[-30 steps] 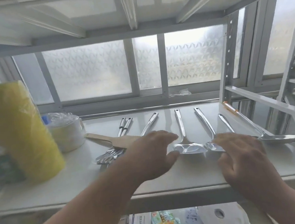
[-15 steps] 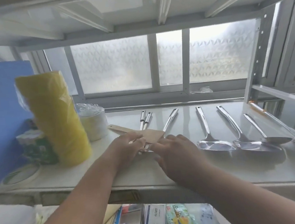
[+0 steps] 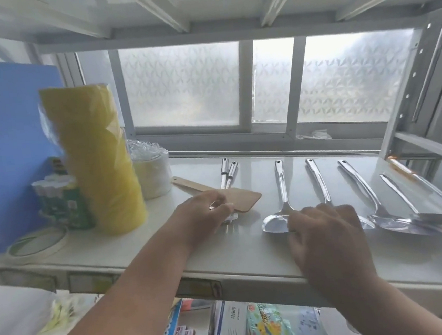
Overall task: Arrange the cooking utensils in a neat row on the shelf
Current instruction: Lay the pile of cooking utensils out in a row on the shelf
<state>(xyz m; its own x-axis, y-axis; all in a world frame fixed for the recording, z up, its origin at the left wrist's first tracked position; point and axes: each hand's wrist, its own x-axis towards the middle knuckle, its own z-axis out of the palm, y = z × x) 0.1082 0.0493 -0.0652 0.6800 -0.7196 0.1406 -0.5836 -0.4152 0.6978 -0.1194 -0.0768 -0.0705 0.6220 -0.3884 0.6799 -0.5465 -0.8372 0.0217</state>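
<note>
On the white shelf (image 3: 249, 255) a wooden spatula (image 3: 239, 196) lies slanted across two steel forks (image 3: 227, 173). My left hand (image 3: 205, 215) grips the forks' front ends beneath the spatula's blade. To the right lies a steel turner (image 3: 281, 186), its handle pointing straight back. My right hand (image 3: 327, 235) rests its fingertips on the right side of the turner's blade. Further right lie a second steel utensil (image 3: 318, 181), a third (image 3: 359, 183), a spoon (image 3: 401, 198) and a long utensil with an orange-marked handle (image 3: 427, 185), all handles pointing back.
A tall yellow plastic-wrapped stack (image 3: 93, 157) and a wrapped white stack (image 3: 152, 174) stand at the left, with a green pack (image 3: 64, 205), a tape roll (image 3: 37, 245) and a blue board (image 3: 5, 127). The rack post (image 3: 406, 97) rises at right. Boxes fill the shelf below.
The steel turner has shifted right and now lies straight. My right hand moved right from the wooden spatula onto the turner's blade. My left hand stays at the forks.
</note>
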